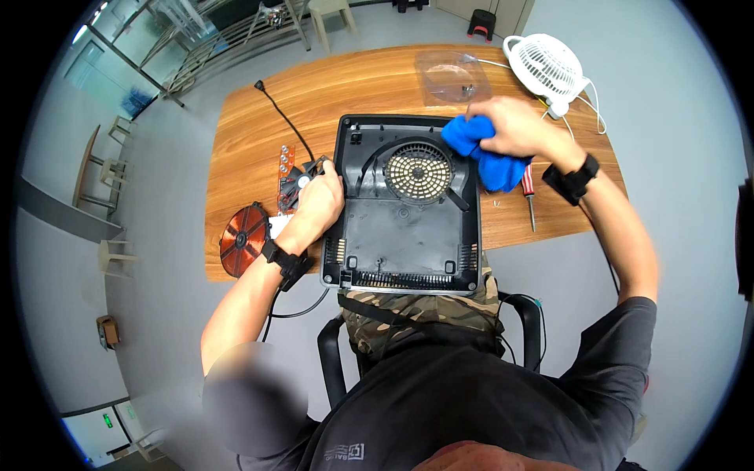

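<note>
with left hand (318, 198), gripping left rim of black induction-cooker housing (404, 239), probably steadying overhang past table (239, 161); with right hand (514, 129), pinching blue cloth (503, 171), bunched likely for grip.

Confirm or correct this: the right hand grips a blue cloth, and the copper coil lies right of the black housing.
One correction: the head view shows the copper coil left of the black housing, not right. The right hand does grip a blue cloth.
</note>
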`<state>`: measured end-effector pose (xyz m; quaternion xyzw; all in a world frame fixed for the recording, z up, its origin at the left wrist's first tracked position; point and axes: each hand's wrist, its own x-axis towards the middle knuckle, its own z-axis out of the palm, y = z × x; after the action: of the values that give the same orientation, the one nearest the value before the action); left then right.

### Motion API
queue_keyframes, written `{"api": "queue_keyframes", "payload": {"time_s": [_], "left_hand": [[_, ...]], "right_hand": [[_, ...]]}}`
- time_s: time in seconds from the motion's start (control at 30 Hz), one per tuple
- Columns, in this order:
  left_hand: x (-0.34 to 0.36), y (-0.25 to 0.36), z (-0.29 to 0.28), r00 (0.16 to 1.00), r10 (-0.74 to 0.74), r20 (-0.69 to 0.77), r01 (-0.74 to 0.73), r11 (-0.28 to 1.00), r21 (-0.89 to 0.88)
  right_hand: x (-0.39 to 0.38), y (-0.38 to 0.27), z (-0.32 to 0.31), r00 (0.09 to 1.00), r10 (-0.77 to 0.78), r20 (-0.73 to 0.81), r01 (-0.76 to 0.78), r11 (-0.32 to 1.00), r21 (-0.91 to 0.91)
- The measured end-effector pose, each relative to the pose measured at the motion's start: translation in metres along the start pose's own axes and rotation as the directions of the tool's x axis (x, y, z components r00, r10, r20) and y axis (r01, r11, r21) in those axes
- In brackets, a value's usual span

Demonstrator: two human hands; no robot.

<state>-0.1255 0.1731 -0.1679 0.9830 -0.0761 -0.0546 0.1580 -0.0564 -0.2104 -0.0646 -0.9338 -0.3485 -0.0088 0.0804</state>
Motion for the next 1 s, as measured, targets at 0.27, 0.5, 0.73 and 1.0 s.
{"api": "queue_keyframes", "payload": {"time_s": [0.27,0.5,0.73,1.0], "left_hand": [[0.0,0.001,0.0,1.0,-0.008,-0.009,0.008,1.0,0.009],[-0.003,-0.002,0.002,0.999,0.029,-0.04,-0.028,0.999,0.029],[-0.001,-0.004,0.005,0.998,0.044,-0.047,-0.042,0.998,0.041],[0.0,-0.003,0.006,0.998,0.039,-0.052,-0.039,0.999,0.008]], "right_hand": [[-0.011,-0.025,0.043,0.99,-0.033,0.136,0.019,0.994,0.105],[-0.008,-0.025,0.045,0.962,0.029,0.272,-0.065,0.99,0.124],[-0.013,-0.015,0.049,0.97,-0.031,0.242,-0.015,0.982,0.187],[-0.017,-0.019,0.033,0.996,0.029,0.084,-0.043,0.984,0.171]]}}
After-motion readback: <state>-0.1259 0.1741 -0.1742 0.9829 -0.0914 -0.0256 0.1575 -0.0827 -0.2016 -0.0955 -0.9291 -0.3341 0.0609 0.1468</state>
